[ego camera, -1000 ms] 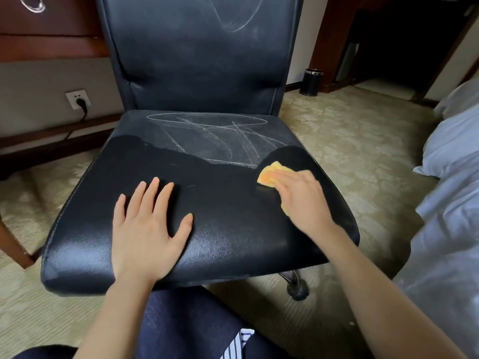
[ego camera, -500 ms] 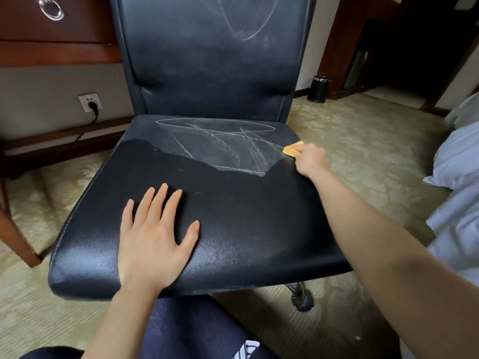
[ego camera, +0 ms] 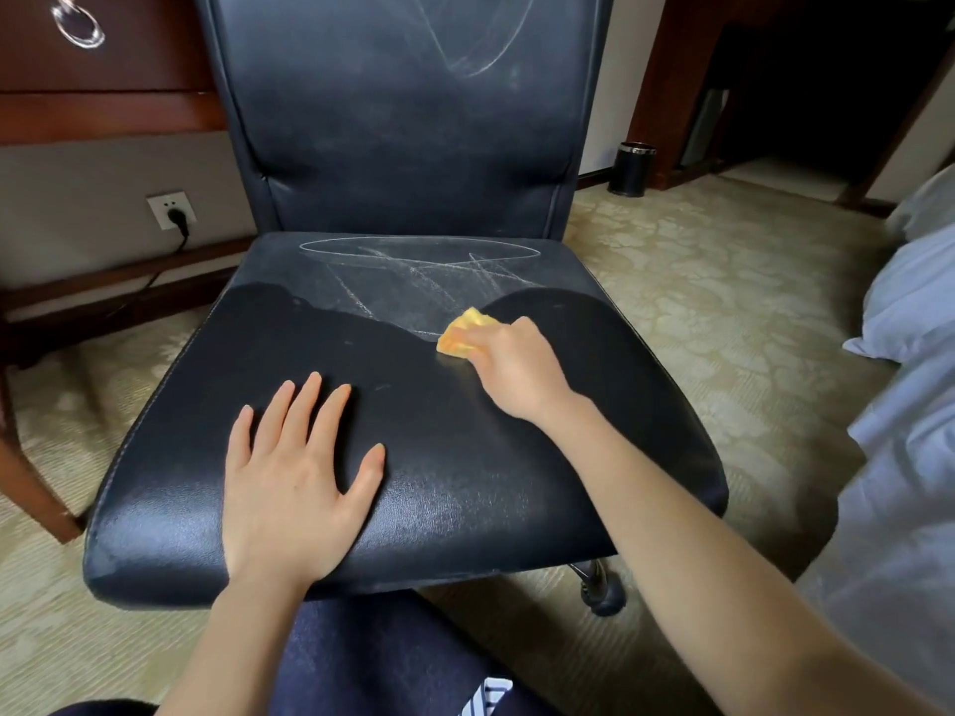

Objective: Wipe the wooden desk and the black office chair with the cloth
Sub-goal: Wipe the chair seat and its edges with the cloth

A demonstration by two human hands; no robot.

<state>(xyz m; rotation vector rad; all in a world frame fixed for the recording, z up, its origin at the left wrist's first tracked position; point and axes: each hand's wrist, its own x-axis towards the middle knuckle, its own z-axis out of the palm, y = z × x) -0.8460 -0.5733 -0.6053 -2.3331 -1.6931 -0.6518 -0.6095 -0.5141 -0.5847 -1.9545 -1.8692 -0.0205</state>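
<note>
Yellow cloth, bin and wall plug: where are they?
yellow cloth (ego camera: 457, 335): head view, its bunched front part.
bin (ego camera: 631, 170): head view, its black side.
wall plug (ego camera: 178, 218): head view, the black plug body.

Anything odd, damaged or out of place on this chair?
White chalk-like scribbles cross the seat's rear on the black leather office chair, with another loop on its backrest; the seat's front is dark and unmarked. The right hand holds the yellow-orange cloth at the marks' edge; the left hand rests flat on the seat.
</note>
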